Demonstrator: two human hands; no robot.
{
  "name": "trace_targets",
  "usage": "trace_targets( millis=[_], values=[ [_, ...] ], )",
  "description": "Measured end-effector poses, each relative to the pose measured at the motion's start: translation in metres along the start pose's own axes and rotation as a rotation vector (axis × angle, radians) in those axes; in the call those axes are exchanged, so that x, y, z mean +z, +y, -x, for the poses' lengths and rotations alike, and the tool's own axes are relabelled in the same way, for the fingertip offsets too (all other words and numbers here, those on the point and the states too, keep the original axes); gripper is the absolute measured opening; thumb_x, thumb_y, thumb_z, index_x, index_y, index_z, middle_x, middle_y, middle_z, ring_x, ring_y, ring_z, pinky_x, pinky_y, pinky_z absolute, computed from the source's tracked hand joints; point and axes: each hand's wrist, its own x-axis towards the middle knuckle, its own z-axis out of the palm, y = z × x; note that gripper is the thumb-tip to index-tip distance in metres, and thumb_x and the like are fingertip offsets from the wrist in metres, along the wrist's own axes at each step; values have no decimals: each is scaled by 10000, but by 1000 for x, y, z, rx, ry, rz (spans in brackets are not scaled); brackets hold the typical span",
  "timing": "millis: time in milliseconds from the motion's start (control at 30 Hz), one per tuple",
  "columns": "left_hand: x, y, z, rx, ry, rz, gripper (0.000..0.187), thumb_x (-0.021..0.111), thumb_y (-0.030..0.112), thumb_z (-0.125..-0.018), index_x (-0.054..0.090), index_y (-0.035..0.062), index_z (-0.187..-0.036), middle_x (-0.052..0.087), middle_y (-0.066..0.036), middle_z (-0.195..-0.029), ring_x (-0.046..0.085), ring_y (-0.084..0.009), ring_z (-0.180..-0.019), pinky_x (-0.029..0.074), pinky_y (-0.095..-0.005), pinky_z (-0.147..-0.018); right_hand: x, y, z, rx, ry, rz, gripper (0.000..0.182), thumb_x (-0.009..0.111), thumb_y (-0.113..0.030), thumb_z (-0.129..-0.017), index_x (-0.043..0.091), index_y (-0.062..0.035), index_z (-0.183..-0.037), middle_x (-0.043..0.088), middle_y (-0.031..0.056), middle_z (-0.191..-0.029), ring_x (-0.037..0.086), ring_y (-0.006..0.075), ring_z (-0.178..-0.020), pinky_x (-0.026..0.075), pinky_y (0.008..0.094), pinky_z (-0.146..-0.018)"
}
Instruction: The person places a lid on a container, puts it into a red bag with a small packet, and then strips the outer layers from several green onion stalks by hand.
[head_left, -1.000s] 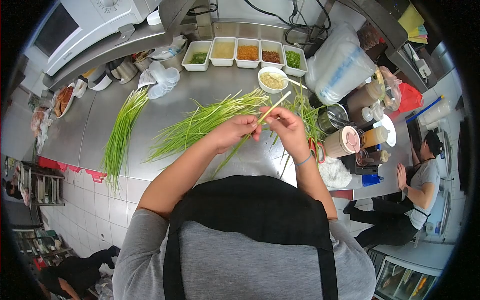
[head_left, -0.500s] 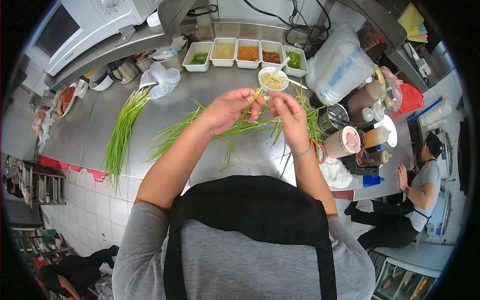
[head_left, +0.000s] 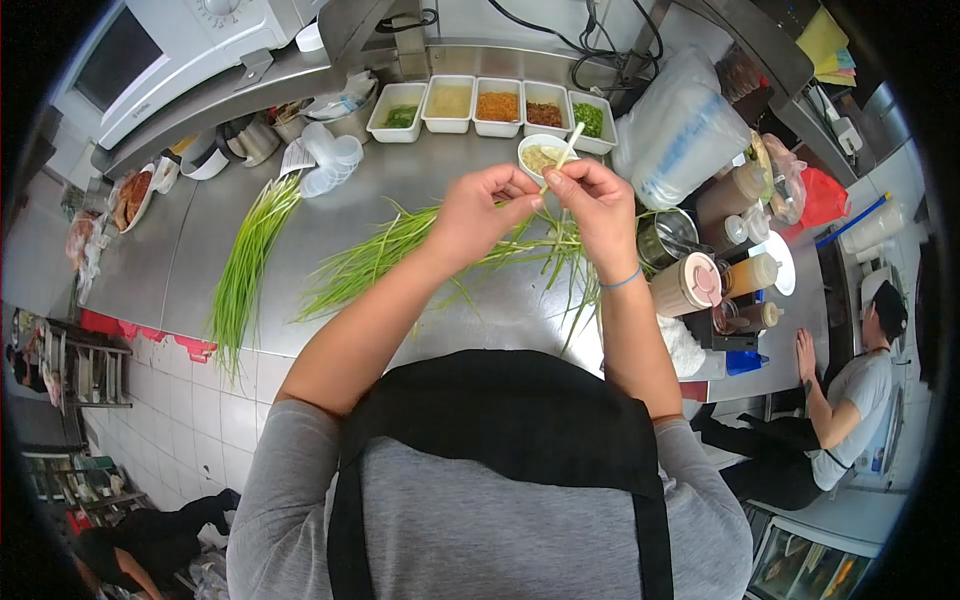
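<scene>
My left hand [head_left: 478, 212] and my right hand [head_left: 598, 212] meet fingertip to fingertip above the steel counter. Between them is a slim pale scallion stalk [head_left: 563, 157], slanting up and away past a white bowl [head_left: 535, 143]. My right thumb and fingers pinch it; my left fingertips close at its near end. Under my wrists lies a loose pile of green scallions [head_left: 385, 255], partly hidden by my hands and forearms. Farther left rests a neater scallion bunch [head_left: 250, 265], its green tips hanging over the counter's front edge. The bowl holds a pale, chopped-looking food, partly covered by my fingers.
White tubs of toppings [head_left: 497, 107] line the back. At right stand a large plastic bag [head_left: 680, 135], a metal pot [head_left: 665, 238], sauce bottles [head_left: 685, 284] and a white cloth [head_left: 678, 348]. Clear plastic cups [head_left: 330, 165] lie back left. A co-worker [head_left: 850, 400] leans at the far right.
My hands have come together and a pale stalk now points up from them; the green strands that hung from my left hand are gone from it. The co-worker's body has shifted slightly.
</scene>
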Motion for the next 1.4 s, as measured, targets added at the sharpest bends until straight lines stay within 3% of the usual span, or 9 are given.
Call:
trace_targets(
  millis=[167,267,333,400,667,867,967,1067,1400],
  values=[
    [-5,-19,-3,-17,301,144,156,637,104,-828,625,53,-975,654,-22,-762,582,-93,-669,472,-246,-663,-3,-2,4,47,94,-28,105,676,-97,-806,642,-6,-845,606,-24,-751,507,28,-660,404,176,-589],
    [-16,-6,5,-243,54,-339,184,605,98,-854,600,14,-1018,664,-43,-858,615,-105,-820,469,-272,-787,-7,-2,4,83,116,-43,108,676,-105,-806,644,-10,-845,605,-25,-752,509,28,-669,404,173,-598],
    [-12,-18,7,158,112,-630,184,606,110,-853,607,16,-1011,662,-42,-869,604,-105,-846,459,-278,-811,-9,-2,3,94,112,-40,109,677,-107,-805,646,-12,-847,605,-27,-754,508,27,-671,402,173,-602],
    [-8,-23,6,261,103,-548,173,610,111,-850,614,17,-994,658,-37,-875,593,-103,-865,450,-279,-828,-10,-1,2,96,98,-25,108,677,-106,-805,648,-12,-848,605,-29,-754,503,25,-666,397,173,-601],
    [1,-1,-4,-115,25,241,103,620,63,-834,630,19,-926,650,-13,-862,577,-95,-846,444,-275,-815,-6,-5,2,19,103,-69,114,688,-122,-802,650,-22,-843,615,-32,-768,490,16,-668,373,171,-585],
    [-12,-1,6,-186,1,-509,215,634,104,-831,602,-9,-1010,654,-21,-888,573,-111,-917,451,-276,-820,-11,-9,3,18,128,-53,120,686,-136,-806,654,-28,-848,619,-32,-763,501,22,-682,384,180,-597],
    [-9,-7,3,83,34,-410,288,633,125,-836,577,-21,-1078,656,-29,-912,566,-126,-958,453,-284,-834,-9,-10,2,12,86,-48,126,687,-139,-805,657,-27,-854,622,-22,-794,517,35,-695,400,190,-625],
    [-4,22,-4,-40,-129,47,285,628,121,-840,590,-13,-1089,658,-39,-914,579,-115,-919,458,-276,-831,-7,-6,-1,-52,25,16,155,673,-149,-818,651,-24,-909,623,7,-882,540,54,-743,420,203,-667],
    [-3,68,-27,-10,147,261,205,630,135,-841,647,19,-1009,661,-41,-862,582,-75,-769,447,-212,-667,27,2,22,227,-221,-522,457,396,-309,-967,426,33,-1268,605,82,-961,584,183,-918,448,305,-830]
  ],
)
